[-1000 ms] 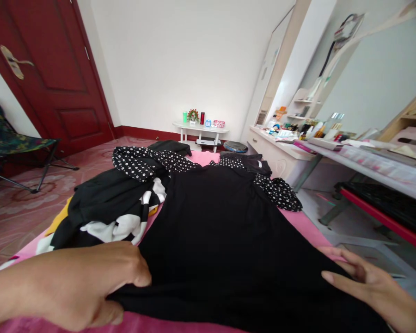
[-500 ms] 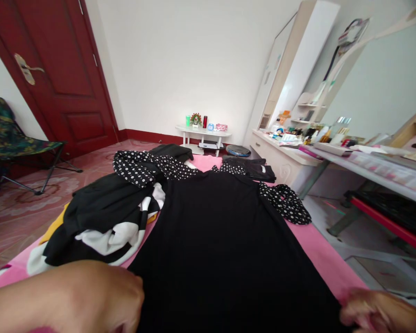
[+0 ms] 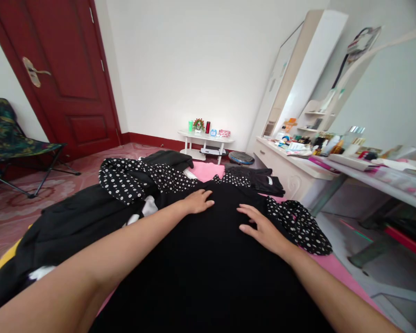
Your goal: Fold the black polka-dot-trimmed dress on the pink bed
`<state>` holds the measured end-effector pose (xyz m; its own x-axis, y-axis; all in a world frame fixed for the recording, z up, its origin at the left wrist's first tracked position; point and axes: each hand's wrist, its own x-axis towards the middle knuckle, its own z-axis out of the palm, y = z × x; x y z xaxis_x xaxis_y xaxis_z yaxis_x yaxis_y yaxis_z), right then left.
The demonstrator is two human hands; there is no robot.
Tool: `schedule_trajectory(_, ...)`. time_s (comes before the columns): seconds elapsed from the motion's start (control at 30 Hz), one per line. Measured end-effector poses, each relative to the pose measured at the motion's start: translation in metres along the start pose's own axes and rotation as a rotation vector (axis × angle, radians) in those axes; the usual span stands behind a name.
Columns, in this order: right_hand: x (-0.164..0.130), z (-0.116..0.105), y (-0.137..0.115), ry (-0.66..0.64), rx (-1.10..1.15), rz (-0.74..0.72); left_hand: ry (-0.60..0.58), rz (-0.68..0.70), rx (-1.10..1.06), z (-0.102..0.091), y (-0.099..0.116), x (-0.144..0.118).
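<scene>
Black garment (image 3: 215, 268) cut off below; chair (image 3: 21, 150) cropped left.

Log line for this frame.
left hand: open, over black garment | right hand: open, over black garment | dotted sleeves: either side

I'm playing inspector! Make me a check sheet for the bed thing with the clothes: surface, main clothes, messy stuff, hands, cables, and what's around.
Surface: pink cover, mostly hidden under clothes.
Main clothes: black garment spread out, with white-dotted black fabric showing at both sides.
Clutter: heap of dark clothes on the left; dark folded clothes at the far right.
Hands: left hand and right hand both open over the black garment; neither grips it.
Cables: dark cord-like strip at upper right; cannot tell what it is.
Surroundings: red door, camouflage chair, small white table by the wall.
</scene>
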<state>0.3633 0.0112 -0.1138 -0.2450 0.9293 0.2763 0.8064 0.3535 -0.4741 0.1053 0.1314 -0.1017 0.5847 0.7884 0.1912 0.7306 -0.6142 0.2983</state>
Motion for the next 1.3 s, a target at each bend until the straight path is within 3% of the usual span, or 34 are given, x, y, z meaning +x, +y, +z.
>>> schedule_trajectory(0.1, 0.009, -0.03, 0.064, 0.16, -0.243, 0.381, -0.071, -0.142, 0.037, 0.007, -0.037, 0.022)
schedule_trajectory(0.17, 0.019, -0.048, 0.094, 0.175, -0.339, 0.608, -0.092, -0.193, 0.06, 0.014, -0.044, 0.031)
schedule_trajectory(0.23, 0.034, -0.057, 0.108, 0.154, -0.367, 0.686, -0.089, -0.233, 0.089, 0.023, -0.041, 0.035)
schedule_trajectory(0.37, 0.07, -0.054, 0.101, 0.226, -0.416, 0.654, -0.002, -0.256, 0.161, 0.039, -0.029, 0.031)
schedule_trajectory(0.5, 0.097, -0.04, 0.092, 0.285, -0.42, 0.595, 0.094, -0.161, 0.217, 0.043, -0.028, 0.023)
schedule_trajectory(0.63, 0.116, -0.025, 0.091, 0.256, -0.414, 0.577, 0.098, -0.085, 0.19, 0.041, -0.03, 0.021)
schedule_trajectory(0.83, 0.135, -0.014, 0.085, 0.15, -0.491, 0.55, 0.079, -0.079, 0.162, 0.041, -0.03, 0.022)
schedule_trajectory(1.07, 0.155, -0.023, 0.082, 0.269, -0.576, 0.606, 0.081, -0.036, 0.144, 0.039, -0.03, 0.023)
schedule_trajectory(1.3, 0.16, 0.0, 0.082, 0.334, -0.501, 0.752, 0.056, -0.054, 0.142, 0.04, -0.03, 0.023)
